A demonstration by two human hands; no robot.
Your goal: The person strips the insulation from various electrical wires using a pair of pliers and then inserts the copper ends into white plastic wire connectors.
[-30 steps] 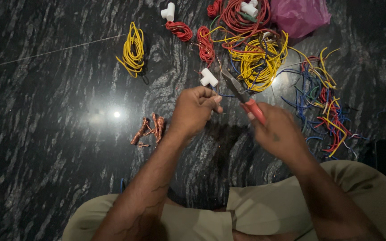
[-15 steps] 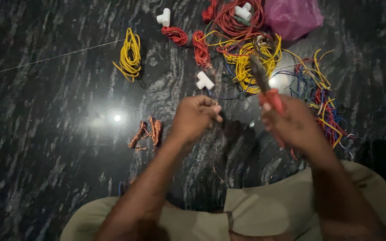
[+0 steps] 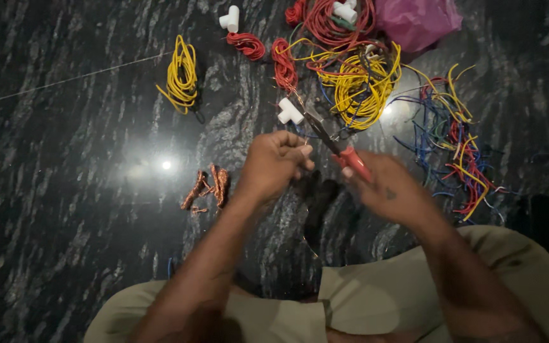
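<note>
So the left hand [image 3: 274,162] is curled into a loose fist, fingertips pinched together on what looks like a thin bare wire strand [image 3: 304,147], too fine to really make out. Just to its right the right hand [image 3: 392,194] is wrapped tight around the red-handled metal pliers [image 3: 335,143], and the dark nose of the tool pokes up and away from the knuckles, ending right beside the left fingertips. The right hand is blurry, so I can't tell exactly how the fingers sit on the grips.

Just left of the left wrist there's a little bunch of twisted copper wire pieces [image 3: 208,187] lying on the shiny black stone floor [image 3: 65,209]. Right past the plier tips sits a small white plastic T-shaped pipe fitting [image 3: 289,112]. Out to the right of the right hand is a messy spread of loose blue, red and yellow wire offcuts [image 3: 449,136].

Further out beyond both hands: a big tangled yellow wire bundle [image 3: 360,82], a short red wire coil [image 3: 283,63], and well off to the left a neat yellow wire hank [image 3: 180,73]. Farthest away there's a white elbow fitting [image 3: 229,17], another small red coil [image 3: 247,44], a big red wire loop pile [image 3: 335,22] and a crumpled pink plastic bag [image 3: 417,22]
</note>
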